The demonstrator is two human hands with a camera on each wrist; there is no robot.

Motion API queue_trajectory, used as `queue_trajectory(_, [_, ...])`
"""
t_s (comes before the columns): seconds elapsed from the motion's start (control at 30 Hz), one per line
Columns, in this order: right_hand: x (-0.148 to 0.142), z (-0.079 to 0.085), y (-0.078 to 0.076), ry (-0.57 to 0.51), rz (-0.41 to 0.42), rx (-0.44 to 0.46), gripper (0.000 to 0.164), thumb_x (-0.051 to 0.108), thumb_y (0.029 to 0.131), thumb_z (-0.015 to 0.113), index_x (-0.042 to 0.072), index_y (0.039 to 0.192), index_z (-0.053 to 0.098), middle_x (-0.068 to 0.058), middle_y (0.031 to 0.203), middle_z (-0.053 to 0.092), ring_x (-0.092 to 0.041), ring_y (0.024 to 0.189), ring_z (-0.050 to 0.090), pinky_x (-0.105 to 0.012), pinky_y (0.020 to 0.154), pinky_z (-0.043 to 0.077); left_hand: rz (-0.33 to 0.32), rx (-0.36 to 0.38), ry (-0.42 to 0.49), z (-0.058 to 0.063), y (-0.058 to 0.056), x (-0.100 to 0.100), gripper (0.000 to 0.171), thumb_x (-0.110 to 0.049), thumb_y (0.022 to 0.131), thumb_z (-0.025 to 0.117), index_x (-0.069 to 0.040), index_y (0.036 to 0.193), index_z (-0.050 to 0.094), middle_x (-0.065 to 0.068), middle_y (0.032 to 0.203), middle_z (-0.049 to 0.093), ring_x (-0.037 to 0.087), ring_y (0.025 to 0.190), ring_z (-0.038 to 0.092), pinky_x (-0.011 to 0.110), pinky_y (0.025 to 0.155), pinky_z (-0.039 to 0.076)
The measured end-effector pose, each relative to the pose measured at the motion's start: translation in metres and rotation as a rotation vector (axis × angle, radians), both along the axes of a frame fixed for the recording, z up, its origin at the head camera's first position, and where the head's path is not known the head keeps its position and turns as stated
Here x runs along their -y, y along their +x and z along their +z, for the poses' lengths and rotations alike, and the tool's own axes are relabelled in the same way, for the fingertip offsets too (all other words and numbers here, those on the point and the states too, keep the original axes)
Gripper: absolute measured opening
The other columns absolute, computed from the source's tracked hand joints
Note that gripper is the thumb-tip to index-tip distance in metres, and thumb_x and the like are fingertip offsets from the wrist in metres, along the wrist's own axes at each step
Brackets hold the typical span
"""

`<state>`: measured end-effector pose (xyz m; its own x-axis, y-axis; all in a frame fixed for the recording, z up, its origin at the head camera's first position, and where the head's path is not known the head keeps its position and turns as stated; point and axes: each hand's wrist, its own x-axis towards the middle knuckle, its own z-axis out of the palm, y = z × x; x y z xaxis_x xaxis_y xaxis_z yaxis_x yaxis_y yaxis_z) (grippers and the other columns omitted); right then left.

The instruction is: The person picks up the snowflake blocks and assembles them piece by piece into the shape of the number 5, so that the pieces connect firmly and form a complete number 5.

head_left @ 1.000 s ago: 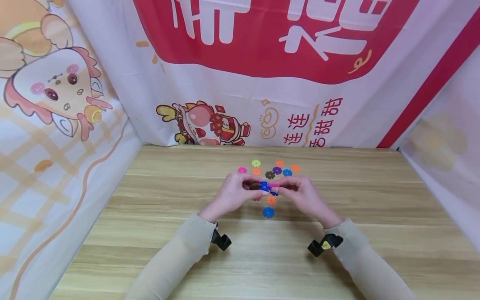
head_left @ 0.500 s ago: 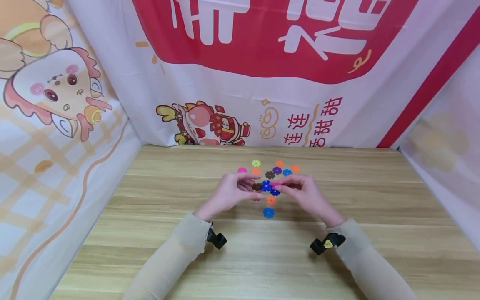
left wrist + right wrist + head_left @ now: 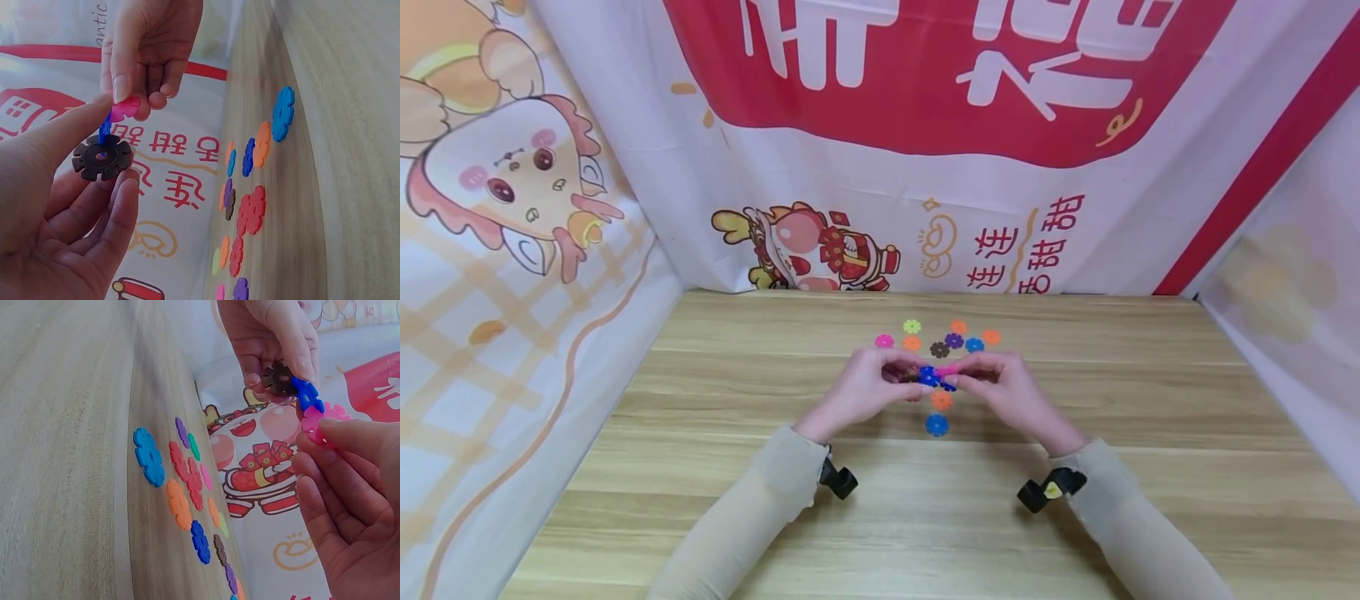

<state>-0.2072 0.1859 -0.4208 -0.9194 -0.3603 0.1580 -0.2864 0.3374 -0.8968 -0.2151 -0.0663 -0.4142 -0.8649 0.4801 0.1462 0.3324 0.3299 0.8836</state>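
Note:
Three flower-shaped plastic snowflake discs are joined in a row between the hands: brown (image 3: pixel 89 164), blue (image 3: pixel 928 377) and pink (image 3: pixel 320 425). My left hand (image 3: pixel 867 387) pinches the blue disc, its thumb tip on it in the right wrist view. Its other fingers curl behind the brown disc, which is mostly hidden in the head view. My right hand (image 3: pixel 1011 390) grips the pink disc between thumb and index finger. The brown disc faces the left wrist camera, while the blue one shows there edge-on.
Loose discs lie flat on the wooden table (image 3: pixel 925 517) under and beyond the hands. Among them are a light blue disc (image 3: pixel 937 425), an orange disc (image 3: pixel 942 401), a yellow-green disc (image 3: pixel 912 327) and red discs (image 3: pixel 251 210). A printed cloth (image 3: pixel 910 217) hangs behind the table.
Half a second ago the left hand's fingers were spread away from the discs; now they close on the blue disc again. The right hand keeps its pinch on the pink disc.

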Motion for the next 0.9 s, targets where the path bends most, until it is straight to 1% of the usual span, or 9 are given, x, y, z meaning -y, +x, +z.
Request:
queue_trajectory(0.13, [0.000, -0.003, -0.002, 0.022, 0.026, 0.028, 0.018, 0.021, 0.095, 0.077, 0.016, 0.111, 0.077, 0.000, 0.106, 0.075, -0.020, 0.094, 0.070, -0.036, 0.081, 0.060, 0.032, -0.006, -0.007, 0.000, 0.000, 0.005, 0.032, -0.026, 0.089, 0.083, -0.014, 0.118, 0.074, -0.006, 0.099, 0.072, 0.014, 0.085, 0.069, 0.030, 0.076, 0.059])
queue_trajectory(0.2, [-0.001, -0.007, -0.004, 0.062, 0.049, 0.053, 0.022, 0.021, 0.094, 0.077, 0.014, 0.115, 0.077, 0.000, 0.107, 0.074, -0.020, 0.094, 0.070, -0.035, 0.082, 0.059, 0.060, -0.015, -0.015, 0.001, 0.001, 0.010, 0.033, -0.027, 0.088, 0.083, -0.015, 0.118, 0.075, -0.006, 0.099, 0.072, 0.014, 0.086, 0.068, 0.030, 0.076, 0.059])
queue_trajectory(0.33, [-0.001, -0.019, -0.009, 0.208, 0.124, 0.071, 0.027, 0.019, 0.093, 0.079, 0.011, 0.118, 0.076, 0.002, 0.105, 0.074, -0.016, 0.093, 0.068, -0.031, 0.082, 0.058, 0.102, -0.018, -0.031, 0.002, 0.001, 0.019, 0.033, -0.028, 0.087, 0.084, -0.017, 0.117, 0.075, -0.007, 0.099, 0.072, 0.013, 0.087, 0.068, 0.029, 0.077, 0.058])
queue_trajectory(0.47, [0.004, -0.027, -0.011, 0.349, 0.181, 0.054, 0.032, 0.025, 0.087, 0.084, 0.014, 0.116, 0.076, 0.006, 0.100, 0.073, -0.015, 0.086, 0.064, -0.031, 0.077, 0.057, 0.121, -0.004, -0.029, 0.003, 0.002, 0.025, 0.034, -0.029, 0.087, 0.084, -0.016, 0.117, 0.075, -0.006, 0.100, 0.072, 0.013, 0.088, 0.068, 0.029, 0.078, 0.058])
queue_trajectory(0.57, [0.007, -0.030, -0.010, 0.407, 0.202, 0.048, 0.030, 0.029, 0.083, 0.088, 0.018, 0.110, 0.078, 0.008, 0.094, 0.071, -0.016, 0.082, 0.062, -0.033, 0.073, 0.055, 0.126, 0.005, -0.024, 0.003, 0.002, 0.028, 0.035, -0.030, 0.087, 0.084, -0.015, 0.118, 0.075, -0.005, 0.100, 0.072, 0.014, 0.088, 0.068, 0.029, 0.078, 0.058])
queue_trajectory(0.7, [0.010, -0.033, -0.010, 0.422, 0.215, 0.048, 0.020, 0.027, 0.082, 0.089, 0.021, 0.099, 0.079, 0.007, 0.088, 0.068, -0.017, 0.080, 0.059, -0.033, 0.070, 0.053, 0.121, 0.007, -0.025, 0.003, 0.003, 0.030, 0.035, -0.030, 0.087, 0.084, -0.015, 0.117, 0.075, -0.004, 0.100, 0.072, 0.014, 0.088, 0.068, 0.029, 0.077, 0.059])
queue_trajectory(0.77, [0.011, -0.033, -0.010, 0.411, 0.219, 0.054, 0.017, 0.026, 0.083, 0.088, 0.021, 0.095, 0.077, 0.006, 0.086, 0.067, -0.017, 0.079, 0.059, -0.033, 0.069, 0.053, 0.120, 0.003, -0.028, 0.002, 0.003, 0.030, 0.034, -0.029, 0.087, 0.084, -0.015, 0.117, 0.075, -0.004, 0.100, 0.072, 0.014, 0.088, 0.068, 0.029, 0.078, 0.059])
queue_trajectory(0.9, [0.010, -0.033, -0.009, 0.356, 0.220, 0.103, 0.017, 0.023, 0.085, 0.086, 0.019, 0.095, 0.072, 0.004, 0.088, 0.068, -0.019, 0.079, 0.060, -0.033, 0.069, 0.054, 0.121, -0.014, -0.034, -0.001, 0.002, 0.030, 0.033, -0.025, 0.087, 0.084, -0.014, 0.117, 0.076, -0.004, 0.100, 0.072, 0.013, 0.088, 0.069, 0.028, 0.077, 0.059])
